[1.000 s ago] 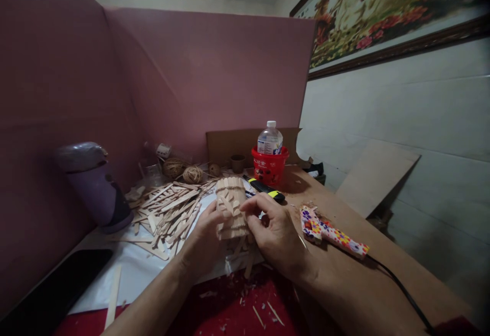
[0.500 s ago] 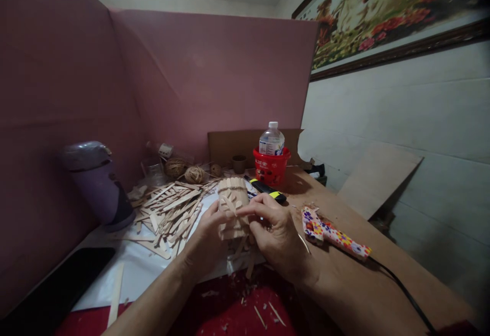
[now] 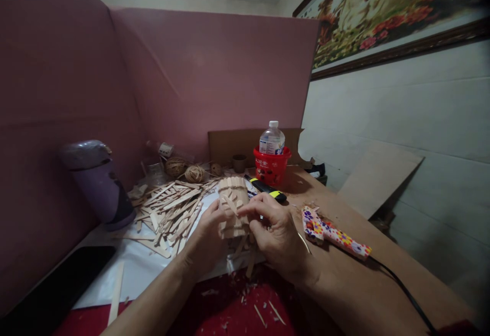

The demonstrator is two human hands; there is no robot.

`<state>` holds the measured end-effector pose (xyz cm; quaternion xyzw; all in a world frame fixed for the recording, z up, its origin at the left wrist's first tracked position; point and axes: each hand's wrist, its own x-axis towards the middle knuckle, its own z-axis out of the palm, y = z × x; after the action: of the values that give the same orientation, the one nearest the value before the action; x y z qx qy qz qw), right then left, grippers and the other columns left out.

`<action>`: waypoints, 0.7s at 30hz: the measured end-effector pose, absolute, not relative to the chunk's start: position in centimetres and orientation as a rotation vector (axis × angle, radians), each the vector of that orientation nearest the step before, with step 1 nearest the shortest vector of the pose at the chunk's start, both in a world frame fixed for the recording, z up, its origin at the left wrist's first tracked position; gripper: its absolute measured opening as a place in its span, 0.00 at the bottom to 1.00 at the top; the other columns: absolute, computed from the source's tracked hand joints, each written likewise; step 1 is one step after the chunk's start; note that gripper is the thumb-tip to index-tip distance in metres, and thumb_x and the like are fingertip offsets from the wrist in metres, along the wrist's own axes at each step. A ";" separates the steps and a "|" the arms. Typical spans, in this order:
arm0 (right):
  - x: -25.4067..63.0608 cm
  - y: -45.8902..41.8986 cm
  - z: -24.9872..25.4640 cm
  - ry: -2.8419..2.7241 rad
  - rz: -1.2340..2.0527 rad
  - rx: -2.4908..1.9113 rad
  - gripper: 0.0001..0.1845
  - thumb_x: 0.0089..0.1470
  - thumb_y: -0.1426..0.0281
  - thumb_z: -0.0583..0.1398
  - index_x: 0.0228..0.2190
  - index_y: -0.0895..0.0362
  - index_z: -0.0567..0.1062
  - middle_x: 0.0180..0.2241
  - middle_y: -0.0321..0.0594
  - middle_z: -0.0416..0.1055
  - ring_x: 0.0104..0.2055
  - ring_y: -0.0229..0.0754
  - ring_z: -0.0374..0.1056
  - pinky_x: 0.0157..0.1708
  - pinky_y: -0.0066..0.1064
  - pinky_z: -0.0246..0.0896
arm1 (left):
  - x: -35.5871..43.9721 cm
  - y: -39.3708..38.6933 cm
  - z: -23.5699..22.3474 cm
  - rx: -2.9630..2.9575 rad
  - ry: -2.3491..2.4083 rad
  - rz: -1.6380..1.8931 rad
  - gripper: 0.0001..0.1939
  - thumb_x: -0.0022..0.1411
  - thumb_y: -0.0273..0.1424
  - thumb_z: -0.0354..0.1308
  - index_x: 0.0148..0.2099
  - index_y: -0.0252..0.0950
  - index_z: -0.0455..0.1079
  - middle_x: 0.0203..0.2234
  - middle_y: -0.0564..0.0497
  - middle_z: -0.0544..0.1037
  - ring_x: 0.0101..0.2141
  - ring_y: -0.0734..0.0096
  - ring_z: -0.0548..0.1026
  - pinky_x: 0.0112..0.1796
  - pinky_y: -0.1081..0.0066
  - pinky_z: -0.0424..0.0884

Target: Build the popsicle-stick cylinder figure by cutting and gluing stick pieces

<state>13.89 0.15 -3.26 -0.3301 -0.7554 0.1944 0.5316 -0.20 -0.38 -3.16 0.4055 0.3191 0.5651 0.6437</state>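
Note:
Between my hands, in the middle of the head view, stands a small barrel-like holder built of wooden craft sticks (image 3: 234, 230), with a cord band near its top. My left hand (image 3: 211, 234) grips its left side, thumb across the front. A short piece of craft stick (image 3: 231, 204) lies slantwise on the holder's front face. My right hand (image 3: 273, 231) is closed, its index fingertip pressed at the lower end of that piece beside my left thumb. Whether the right fingers pinch it or only press on it is hard to see.
Loose craft sticks (image 3: 172, 213) are heaped at left. A purple tumbler (image 3: 101, 188) and a black phone (image 3: 61, 285) lie further left. Behind are twine balls (image 3: 194, 173), a red bucket (image 3: 271, 167) with a bottle, and a utility knife (image 3: 266, 189). A flowered glue gun (image 3: 333, 234) lies right.
Both hands stay nearly in place around the stick holder. My right fingertip and left thumb have shifted very slightly at the small piece.

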 end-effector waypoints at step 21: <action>13.9 0.2 -3.3 -1.832 0.458 -0.808 0.15 0.50 0.83 0.54 0.31 0.55 0.77 0.31 0.38 0.66 0.33 0.39 0.64 0.33 0.30 0.59 | 0.0 -0.5 -3.0 0.904 0.761 1.276 0.11 0.52 0.27 0.57 0.40 0.36 0.67 0.31 0.49 0.75 0.30 0.66 0.74 0.31 0.68 0.70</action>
<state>13.93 0.15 -3.34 -0.3367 -0.7632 0.1908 0.5174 -0.03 -0.45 -2.98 0.3973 0.3343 0.5606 0.6451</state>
